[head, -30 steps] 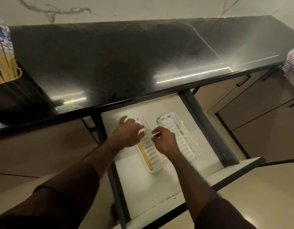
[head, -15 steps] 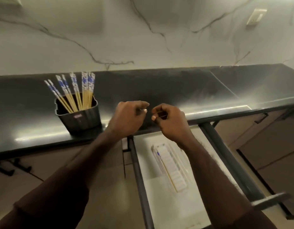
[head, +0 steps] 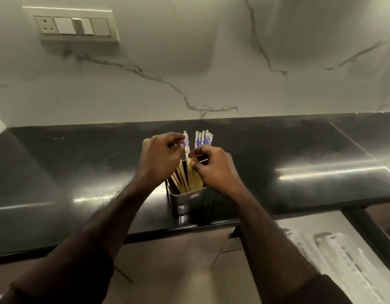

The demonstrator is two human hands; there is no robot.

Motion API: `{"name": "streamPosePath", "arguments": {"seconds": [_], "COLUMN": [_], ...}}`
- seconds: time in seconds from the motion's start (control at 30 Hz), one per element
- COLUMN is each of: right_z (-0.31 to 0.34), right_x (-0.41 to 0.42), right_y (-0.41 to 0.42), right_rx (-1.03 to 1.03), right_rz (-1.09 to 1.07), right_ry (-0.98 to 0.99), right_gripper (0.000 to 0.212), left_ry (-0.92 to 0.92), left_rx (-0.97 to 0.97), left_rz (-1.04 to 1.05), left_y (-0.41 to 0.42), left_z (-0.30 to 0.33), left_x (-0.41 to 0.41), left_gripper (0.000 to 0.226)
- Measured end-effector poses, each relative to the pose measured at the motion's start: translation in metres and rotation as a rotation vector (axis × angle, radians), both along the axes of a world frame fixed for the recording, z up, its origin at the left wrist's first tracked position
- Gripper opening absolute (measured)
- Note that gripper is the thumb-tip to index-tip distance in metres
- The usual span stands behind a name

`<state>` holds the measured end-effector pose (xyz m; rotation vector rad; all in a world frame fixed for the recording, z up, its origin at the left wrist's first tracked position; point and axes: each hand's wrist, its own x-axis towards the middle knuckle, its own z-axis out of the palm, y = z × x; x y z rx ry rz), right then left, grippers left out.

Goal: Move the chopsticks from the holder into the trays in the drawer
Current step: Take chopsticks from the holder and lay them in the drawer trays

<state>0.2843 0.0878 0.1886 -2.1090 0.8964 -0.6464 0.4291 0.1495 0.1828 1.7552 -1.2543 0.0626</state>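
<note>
A dark metal holder [head: 189,201] stands on the black countertop [head: 80,172] near its front edge. Several wooden chopsticks [head: 203,139] with blue-and-white tops stand in it. My left hand [head: 159,160] reaches in from the left and pinches the top of one chopstick [head: 186,143] between thumb and forefinger. My right hand [head: 212,170] is at the holder's right side, its curled fingers pinching a chopstick shaft among the bundle. At the lower right the open drawer [head: 310,224] shows two white slotted trays [head: 343,262], blurred; what lies in them is unclear.
A marble wall rises behind the counter, with a switch and socket panel [head: 75,25] at the upper left. Brown cabinet fronts [head: 178,260] sit below the counter. The drawer's dark side rail [head: 374,235] runs along its right edge.
Both hands left the tray in the drawer, rose over the counter edge and moved left to the holder, where they now pinch chopsticks. The view swung up and left.
</note>
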Motion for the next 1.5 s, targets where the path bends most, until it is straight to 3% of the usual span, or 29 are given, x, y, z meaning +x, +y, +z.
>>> {"name": "streamPosePath", "arguments": {"seconds": [0.2, 0.37, 0.67, 0.83, 1.23, 1.5], "right_z": [-0.018, -0.03, -0.048, -0.055, -0.067, -0.066], "right_x": [0.056, 0.077, 0.094, 0.098, 0.094, 0.09], "right_y": [-0.004, -0.012, -0.022, -0.022, -0.023, -0.019], "right_rx": [0.052, 0.043, 0.089, 0.112, 0.119, 0.101], "right_rz": [-0.013, -0.061, -0.156, -0.131, -0.229, -0.258], "right_ry": [0.098, 0.155, 0.228, 0.261, 0.226, 0.192], "right_gripper": [0.019, 0.024, 0.034, 0.035, 0.033, 0.039], "left_ry": [0.103, 0.476, 0.858, 0.923, 1.073, 1.052], "left_rx": [0.059, 0.214, 0.098, 0.068, 0.055, 0.092], "left_rz": [0.164, 0.105, 0.008, -0.088, -0.23, -0.328], "left_y": [-0.002, -0.011, -0.031, -0.039, -0.056, -0.065], "left_z": [-0.027, -0.048, -0.079, -0.084, -0.086, -0.081], "left_x": [0.063, 0.077, 0.074, 0.078, 0.076, 0.073], "left_gripper": [0.034, 0.055, 0.036, 0.023, 0.026, 0.028]}}
